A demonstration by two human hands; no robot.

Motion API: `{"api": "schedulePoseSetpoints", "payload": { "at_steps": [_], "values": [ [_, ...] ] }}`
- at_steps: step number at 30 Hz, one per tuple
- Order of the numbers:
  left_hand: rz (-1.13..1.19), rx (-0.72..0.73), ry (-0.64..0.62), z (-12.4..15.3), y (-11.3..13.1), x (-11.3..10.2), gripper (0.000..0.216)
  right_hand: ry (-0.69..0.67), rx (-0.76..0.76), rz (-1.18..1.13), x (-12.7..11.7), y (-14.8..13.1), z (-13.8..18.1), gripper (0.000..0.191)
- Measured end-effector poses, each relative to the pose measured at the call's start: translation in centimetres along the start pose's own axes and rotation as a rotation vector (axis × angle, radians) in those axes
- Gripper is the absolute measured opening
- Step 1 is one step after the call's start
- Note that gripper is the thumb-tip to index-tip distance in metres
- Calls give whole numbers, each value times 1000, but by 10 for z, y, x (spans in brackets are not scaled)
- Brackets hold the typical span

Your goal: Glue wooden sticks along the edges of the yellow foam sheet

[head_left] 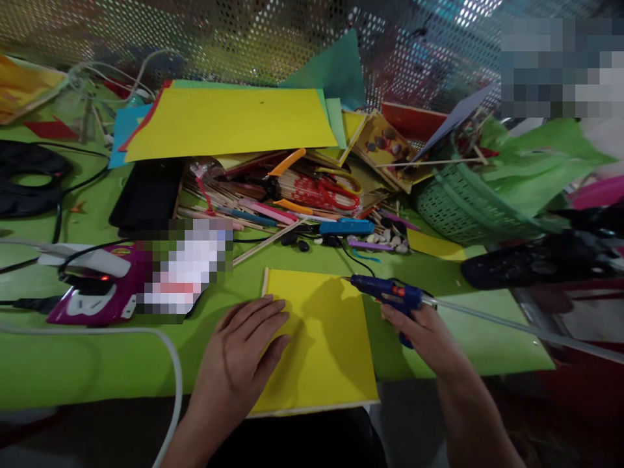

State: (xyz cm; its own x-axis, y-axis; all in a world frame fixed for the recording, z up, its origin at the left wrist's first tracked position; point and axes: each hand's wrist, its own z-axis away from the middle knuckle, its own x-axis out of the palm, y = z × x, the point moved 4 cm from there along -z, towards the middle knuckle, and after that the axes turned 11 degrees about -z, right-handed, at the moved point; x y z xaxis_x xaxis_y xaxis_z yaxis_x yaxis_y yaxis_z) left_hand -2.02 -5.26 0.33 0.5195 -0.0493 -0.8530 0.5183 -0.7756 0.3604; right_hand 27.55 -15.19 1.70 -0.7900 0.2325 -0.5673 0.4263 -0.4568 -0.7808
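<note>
The left hand (244, 354) is lying flat, fingers spread, on the thin yellow square paper sheet (324, 338) at the near edge of the green table (73, 370). The sheet is looking light and floppy, best pinned at its edges. The right hand (426, 335) is wrapping the handle of the blue plastic glue gun (387, 294).

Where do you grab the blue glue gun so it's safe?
Probably by the handle, from the right, as the right hand does. The blue glue gun points its nozzle left at the yellow sheet, and its glue stick pokes out the back.
</note>
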Motion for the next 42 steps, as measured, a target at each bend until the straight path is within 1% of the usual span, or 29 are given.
{"api": "schedulePoseSetpoints", "payload": {
  "at_steps": [3,7,10,13,20,23,26,30,33,35,39,42],
  "values": [
    [2,-3,-9,0,-1,0,29,-6,5,7,-1,2,-1,40],
    [6,-4,-10,1,-2,0,29,53,53,-21,-11,7,3,41],
    [4,-5,-22,2,-2,1,30,93,49,-38,-17,8,6,39],
    [0,-3,-13,1,-1,0,29,108,55,-45,-17,7,7,39],
    [-2,-10,-11,0,0,-1,28,33,43,-23,-3,1,3,38],
    [1,-9,-1,1,-1,0,28,3,17,-13,0,-1,2,39],
    [7,-4,-6,2,-2,1,30,22,17,-4,-5,3,3,40],
    [10,-5,-14,1,-2,1,30,94,57,-18,-18,12,7,42],
    [7,-3,-6,0,-1,0,30,128,67,-48,-19,13,10,41],
    [8,-2,-2,-1,-1,-1,30,117,60,-57,-16,10,10,41],
    [12,5,11,0,0,-2,28,35,53,-48,-6,7,6,41],
    [7,-2,0,0,-1,-1,28,43,60,-64,-9,11,4,44]
  ]
}}
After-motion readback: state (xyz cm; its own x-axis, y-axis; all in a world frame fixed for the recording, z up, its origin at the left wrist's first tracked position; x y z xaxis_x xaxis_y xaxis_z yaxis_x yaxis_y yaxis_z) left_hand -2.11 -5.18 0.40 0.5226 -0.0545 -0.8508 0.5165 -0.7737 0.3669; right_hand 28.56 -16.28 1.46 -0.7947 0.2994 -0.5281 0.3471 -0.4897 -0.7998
